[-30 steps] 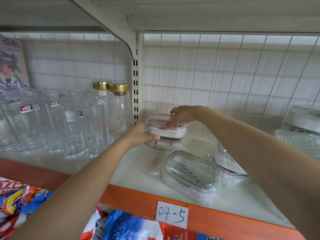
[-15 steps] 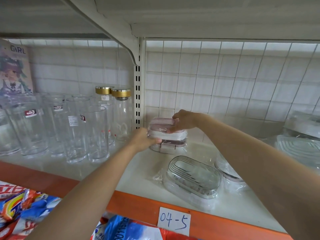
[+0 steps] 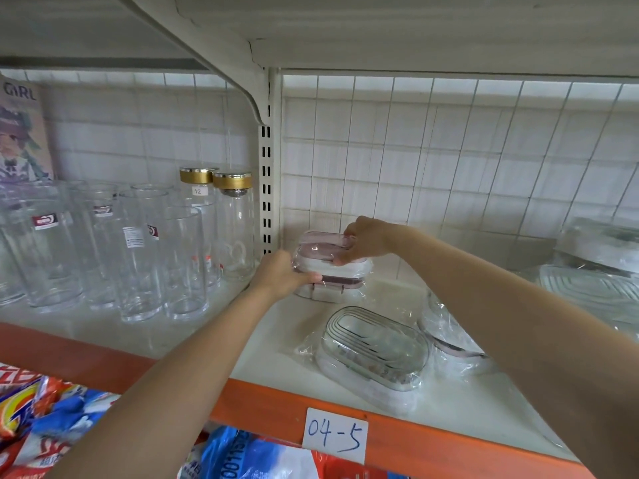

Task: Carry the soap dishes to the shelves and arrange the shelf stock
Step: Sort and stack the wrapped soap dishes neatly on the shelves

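Little has shifted over the past second: both hands remain on the pink-and-white soap dishes (image 3: 330,267) stacked at the back of the shelf (image 3: 193,337), and the stack sits where it sat, close beside the slotted upright post (image 3: 266,188).

A person's left hand (image 3: 281,273) grips the near left corner of the wrapped stack, fingers curled along its front edge. Their right hand (image 3: 366,242) reaches over from the far side and pinches the top dish at its right rear edge. Neither hand is free.

Seen from the front, the stack's long axis runs left to right, roughly parallel to the orange shelf lip (image 3: 276,406), with the wire grid backing (image 3: 449,160) just behind it. It lies straight ahead of the hands and deep on the shelf, so any squaring-up looks likely to be a small nudge toward the post or the back grid, not a lift. That job seems to fall to the left hand, at the stack's near corner.

Nearer the front edge lies a clear soap dish in plastic wrap (image 3: 373,350), its long axis skewed to the shelf lip, with another wrapped dish (image 3: 446,337) partly hidden under the right forearm. Both appear still unplaced. Tall drinking glasses (image 3: 138,257) and two gold-capped glass bottles (image 3: 221,223) stand left of the post, well apart from the stack. A handwritten tag reading "04-5" (image 3: 334,435) marks the bay.
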### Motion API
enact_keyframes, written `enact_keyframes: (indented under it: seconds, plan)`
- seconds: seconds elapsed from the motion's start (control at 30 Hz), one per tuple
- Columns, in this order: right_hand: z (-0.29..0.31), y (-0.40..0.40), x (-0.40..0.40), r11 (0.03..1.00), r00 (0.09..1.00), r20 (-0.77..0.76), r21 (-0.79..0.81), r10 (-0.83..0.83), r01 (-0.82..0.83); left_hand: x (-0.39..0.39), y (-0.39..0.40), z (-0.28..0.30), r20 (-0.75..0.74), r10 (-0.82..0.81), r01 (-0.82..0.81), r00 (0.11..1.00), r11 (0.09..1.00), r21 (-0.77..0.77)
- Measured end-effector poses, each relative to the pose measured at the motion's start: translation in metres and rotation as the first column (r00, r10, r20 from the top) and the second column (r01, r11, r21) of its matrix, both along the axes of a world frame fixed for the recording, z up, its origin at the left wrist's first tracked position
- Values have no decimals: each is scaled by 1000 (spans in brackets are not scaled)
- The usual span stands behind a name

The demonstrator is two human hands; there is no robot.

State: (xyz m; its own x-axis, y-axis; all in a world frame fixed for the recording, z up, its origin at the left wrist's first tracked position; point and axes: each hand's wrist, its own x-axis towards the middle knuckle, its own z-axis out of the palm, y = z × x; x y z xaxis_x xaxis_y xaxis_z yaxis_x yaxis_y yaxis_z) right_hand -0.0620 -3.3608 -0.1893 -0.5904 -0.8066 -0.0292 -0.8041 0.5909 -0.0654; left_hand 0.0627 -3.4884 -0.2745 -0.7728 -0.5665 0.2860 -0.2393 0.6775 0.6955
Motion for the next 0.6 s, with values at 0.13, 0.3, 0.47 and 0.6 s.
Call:
enact_keyframes:
  seconds: [0.13,0.3,0.47,0.6]
  plan:
    - [-3,1,5,1000,999,-36,-5,-2,2,1,3,2,17,34,-34,999,999,-34]
    - [21,27,7,997,998,-43,56,-48,50,7,6,17,110,101,-81,989,982,-171]
    - [41,77,8,967,983,-139,209,-121,148,27,24,36,129,98,-18,987,858,-514]
    - [47,116,15,938,971,-148,266,-188,222,38,50,41,136,-101,159,986,820,-550]
